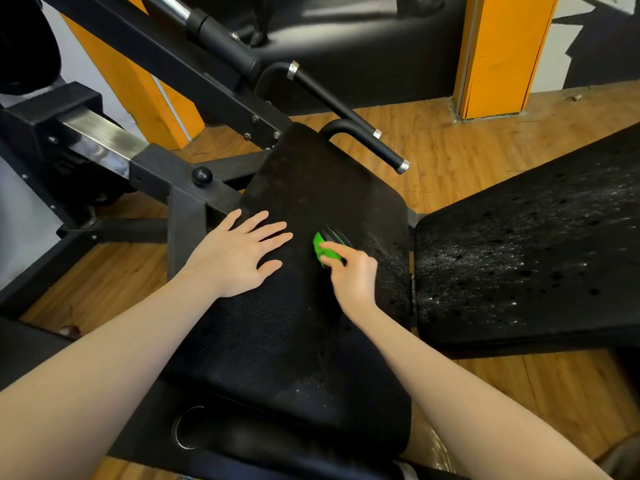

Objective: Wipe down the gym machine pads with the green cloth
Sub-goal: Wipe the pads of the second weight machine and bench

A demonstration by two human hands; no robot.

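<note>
A black seat pad [298,323] fills the middle of the view, with pale specks along its right edge. My left hand [239,252] lies flat on the pad's left side, fingers spread. My right hand [353,277] grips a small bunched green cloth [323,249] against the pad, right of the left hand. Only part of the cloth shows past my fingers, with a dark striped patch beside it. A second black pad [533,258] to the right is covered in white specks and small holes.
A black steel frame [180,195] with a round knob [202,176] runs along the left. Two black handles with chrome ends [384,147] stick out beyond the seat pad. An orange pillar [498,57] stands at the back right on the wooden floor [467,161].
</note>
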